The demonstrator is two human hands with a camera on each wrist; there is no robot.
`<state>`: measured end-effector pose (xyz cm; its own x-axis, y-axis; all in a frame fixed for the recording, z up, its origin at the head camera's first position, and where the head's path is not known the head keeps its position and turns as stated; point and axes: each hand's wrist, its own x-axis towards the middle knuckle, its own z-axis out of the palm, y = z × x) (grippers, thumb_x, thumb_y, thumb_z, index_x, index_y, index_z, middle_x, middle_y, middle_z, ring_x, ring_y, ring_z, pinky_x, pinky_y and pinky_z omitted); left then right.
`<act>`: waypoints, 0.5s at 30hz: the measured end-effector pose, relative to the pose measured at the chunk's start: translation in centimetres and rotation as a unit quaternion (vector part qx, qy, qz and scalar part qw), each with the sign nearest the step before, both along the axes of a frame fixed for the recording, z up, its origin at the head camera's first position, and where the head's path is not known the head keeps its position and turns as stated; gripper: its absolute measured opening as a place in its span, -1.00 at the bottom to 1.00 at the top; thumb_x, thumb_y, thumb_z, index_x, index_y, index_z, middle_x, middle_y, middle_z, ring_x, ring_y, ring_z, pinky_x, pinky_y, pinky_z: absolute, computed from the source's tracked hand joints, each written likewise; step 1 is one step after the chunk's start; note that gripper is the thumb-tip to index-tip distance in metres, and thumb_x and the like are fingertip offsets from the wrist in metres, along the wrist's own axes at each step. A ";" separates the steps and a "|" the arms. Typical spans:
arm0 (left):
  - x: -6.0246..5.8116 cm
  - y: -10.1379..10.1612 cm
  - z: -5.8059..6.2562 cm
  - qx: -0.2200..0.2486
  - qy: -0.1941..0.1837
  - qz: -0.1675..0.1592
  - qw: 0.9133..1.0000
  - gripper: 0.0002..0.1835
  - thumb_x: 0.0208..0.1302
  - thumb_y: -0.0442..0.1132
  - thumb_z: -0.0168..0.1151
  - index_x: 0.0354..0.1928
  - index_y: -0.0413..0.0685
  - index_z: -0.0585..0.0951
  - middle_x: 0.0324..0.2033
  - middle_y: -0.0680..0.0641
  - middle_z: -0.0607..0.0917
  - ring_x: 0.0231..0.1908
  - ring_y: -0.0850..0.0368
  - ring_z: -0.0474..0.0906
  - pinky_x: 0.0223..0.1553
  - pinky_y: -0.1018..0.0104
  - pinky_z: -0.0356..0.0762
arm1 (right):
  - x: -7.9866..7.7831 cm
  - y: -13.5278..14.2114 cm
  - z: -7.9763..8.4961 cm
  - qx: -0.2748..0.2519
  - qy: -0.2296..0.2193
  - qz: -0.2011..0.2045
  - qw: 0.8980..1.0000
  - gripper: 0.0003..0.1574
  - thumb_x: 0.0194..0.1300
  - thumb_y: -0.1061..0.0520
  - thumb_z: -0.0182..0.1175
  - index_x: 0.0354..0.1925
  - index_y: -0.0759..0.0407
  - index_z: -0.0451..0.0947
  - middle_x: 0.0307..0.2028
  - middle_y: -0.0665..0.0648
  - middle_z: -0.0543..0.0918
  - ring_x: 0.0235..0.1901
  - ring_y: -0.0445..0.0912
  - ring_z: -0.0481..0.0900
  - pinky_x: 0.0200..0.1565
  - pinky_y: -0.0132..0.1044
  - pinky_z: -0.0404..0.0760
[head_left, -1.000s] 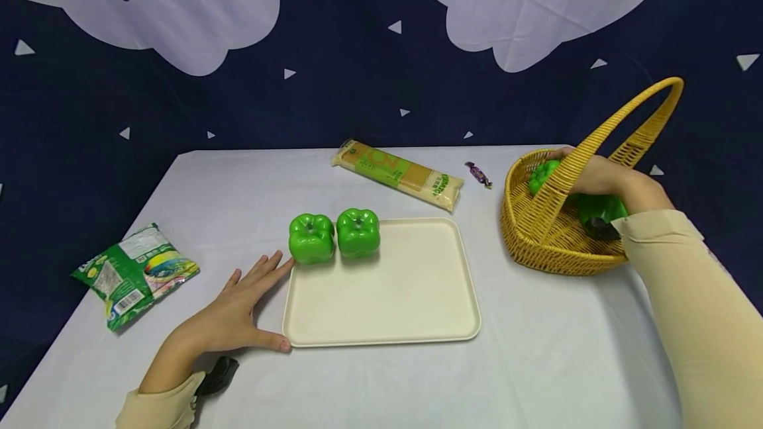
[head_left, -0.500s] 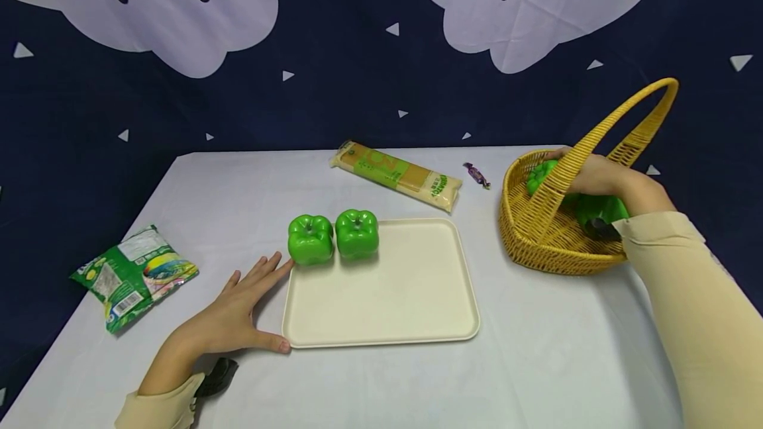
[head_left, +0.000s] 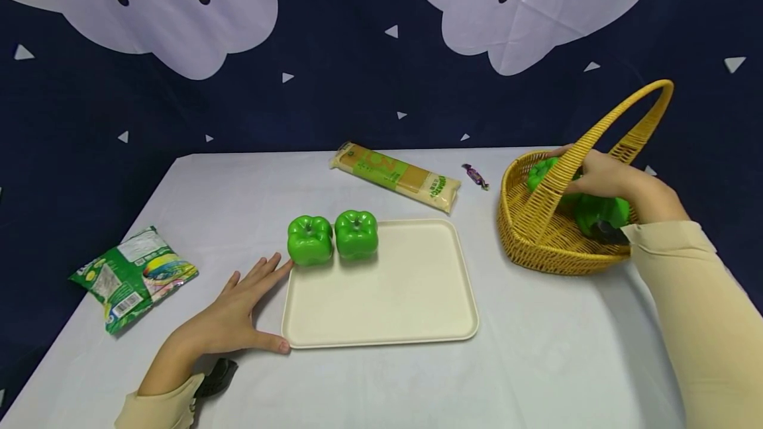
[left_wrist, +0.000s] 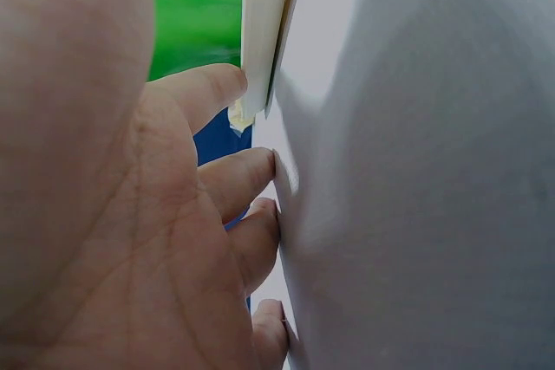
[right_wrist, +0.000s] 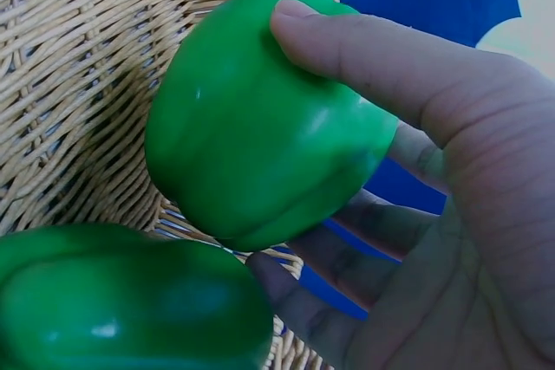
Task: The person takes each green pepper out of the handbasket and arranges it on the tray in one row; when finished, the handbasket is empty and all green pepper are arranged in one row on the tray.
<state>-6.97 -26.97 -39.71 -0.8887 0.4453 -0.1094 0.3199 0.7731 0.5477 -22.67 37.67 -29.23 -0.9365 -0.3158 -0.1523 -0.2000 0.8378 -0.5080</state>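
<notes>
Inside the yellow wicker basket (head_left: 518, 247), my right hand (head_left: 608, 177) grips a green bell pepper (right_wrist: 260, 127), thumb on its upper side and fingers around the far side. A second bell pepper (right_wrist: 130, 301) lies beside it in the basket, below the hand. My left hand (head_left: 229, 320) is spread on the table at the left side of a cream tray (head_left: 411, 296); its index fingertip and thumb tip touch the tray's edge. Two more green bell peppers, one at the corner (head_left: 310, 241) and one beside it (head_left: 356, 236), stand at the tray's back left.
Behind the tray lies a long noodle packet (head_left: 396, 176), with a small purple wrapped candy (head_left: 475, 176) to its right. A green snack bag (head_left: 137, 277) is at the table's left. The basket's tall handle (head_left: 620, 114) arches over the right hand.
My right wrist has shifted slightly right, and more of the thumb now shows beside the basket handle. The left hand, the tray and the peppers on it stay put.
</notes>
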 end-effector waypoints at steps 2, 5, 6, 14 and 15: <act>0.0 0.0 0.0 0.001 0.000 0.000 1.000 0.48 -0.28 0.39 0.75 0.72 0.15 0.17 0.71 -0.33 0.04 0.68 -0.52 -0.15 0.48 -0.74 -0.30 | 0.2 0.0 0.1 0.001 0.014 0.004 1.000 -0.14 0.39 0.29 0.44 0.51 0.47 0.31 0.49 0.57 0.37 0.46 0.47 0.35 0.42 0.44 0.36; 0.0 0.0 0.0 0.003 -0.001 0.001 1.000 0.48 -0.28 0.38 0.75 0.72 0.14 0.17 0.71 -0.34 0.04 0.68 -0.52 -0.15 0.48 -0.73 -0.30 | 0.6 0.1 0.2 0.004 0.026 0.002 1.000 -0.17 0.39 0.26 0.45 0.48 0.45 0.36 0.44 0.56 0.43 0.43 0.47 0.38 0.40 0.46 0.37; 0.1 0.0 0.0 0.003 -0.002 0.001 1.000 0.48 -0.28 0.38 0.75 0.72 0.14 0.18 0.71 -0.34 0.04 0.68 -0.52 -0.16 0.48 -0.74 -0.30 | 0.8 0.1 0.3 0.005 0.027 -0.001 1.000 -0.18 0.39 0.25 0.45 0.48 0.44 0.36 0.43 0.56 0.45 0.43 0.47 0.39 0.40 0.46 0.38; 0.0 0.1 0.0 0.003 -0.007 0.005 1.000 0.48 -0.29 0.41 0.74 0.72 0.14 0.18 0.72 -0.33 0.03 0.68 -0.51 -0.16 0.48 -0.73 -0.32 | 2.6 0.5 0.8 0.044 0.020 -0.053 0.997 -0.13 0.41 -0.06 0.48 0.41 0.31 0.32 0.36 0.57 0.47 0.30 0.43 0.48 0.24 0.40 0.50; 0.0 0.1 0.0 0.003 -0.007 0.005 1.000 0.49 -0.29 0.41 0.74 0.72 0.14 0.18 0.72 -0.33 0.03 0.68 -0.51 -0.16 0.48 -0.73 -0.32 | 2.8 0.5 0.8 0.044 0.021 -0.057 0.997 -0.11 0.40 -0.09 0.48 0.41 0.30 0.30 0.36 0.57 0.46 0.30 0.43 0.47 0.23 0.40 0.49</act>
